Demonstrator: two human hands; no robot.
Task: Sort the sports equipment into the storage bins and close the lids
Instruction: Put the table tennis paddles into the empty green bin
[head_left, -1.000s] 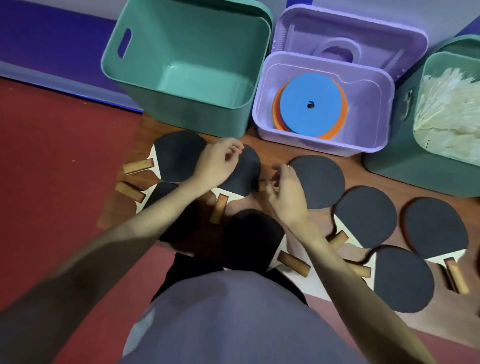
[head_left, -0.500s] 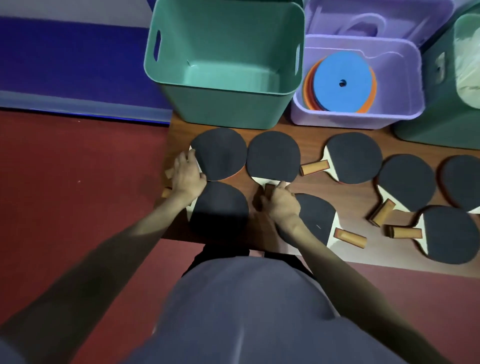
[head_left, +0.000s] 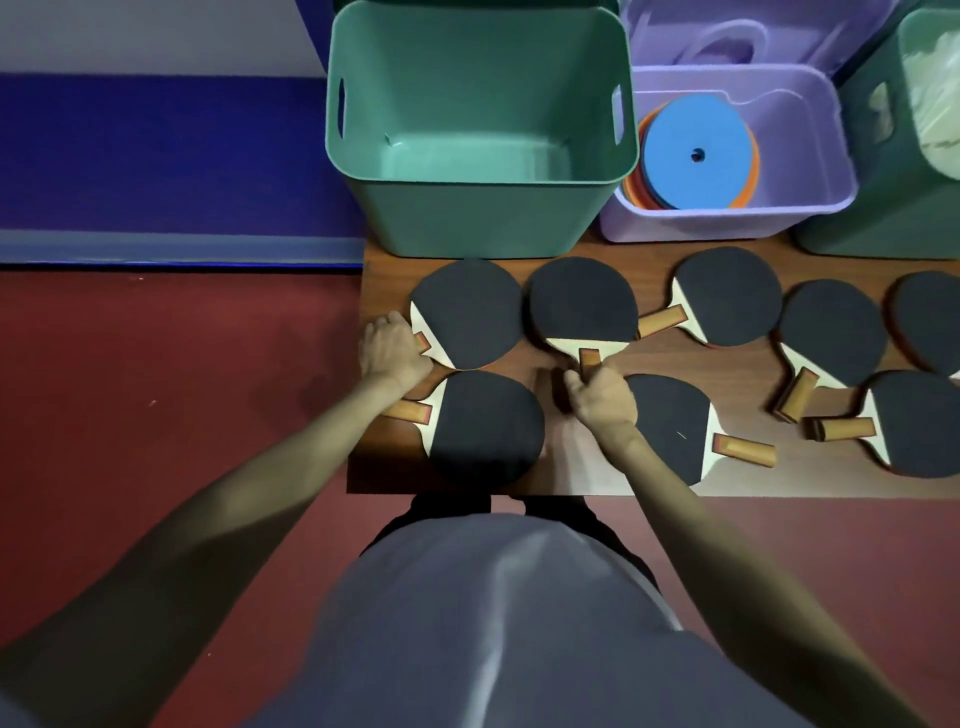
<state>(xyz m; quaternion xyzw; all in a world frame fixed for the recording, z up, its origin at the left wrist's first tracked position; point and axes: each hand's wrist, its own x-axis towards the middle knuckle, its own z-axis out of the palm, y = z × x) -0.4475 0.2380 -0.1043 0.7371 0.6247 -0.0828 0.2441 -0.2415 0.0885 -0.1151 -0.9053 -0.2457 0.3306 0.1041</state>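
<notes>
Nearest, left hand (head_left: 393, 349) is curling round the handle of the upper-left paddle (head_left: 470, 312); right hand (head_left: 600, 395) is gripping the handle of the middle paddle (head_left: 582, 304). Both grips are unchanged from half a second ago. Beyond, the green bin (head_left: 467, 208) is standing open. No readable writing.

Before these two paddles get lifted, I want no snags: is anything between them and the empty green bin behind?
Nothing visible blocks the way. The left hand grips the handle of the back-left paddle, the right hand that of the middle paddle. The green bin stands open right behind them, no lid on it.
</notes>
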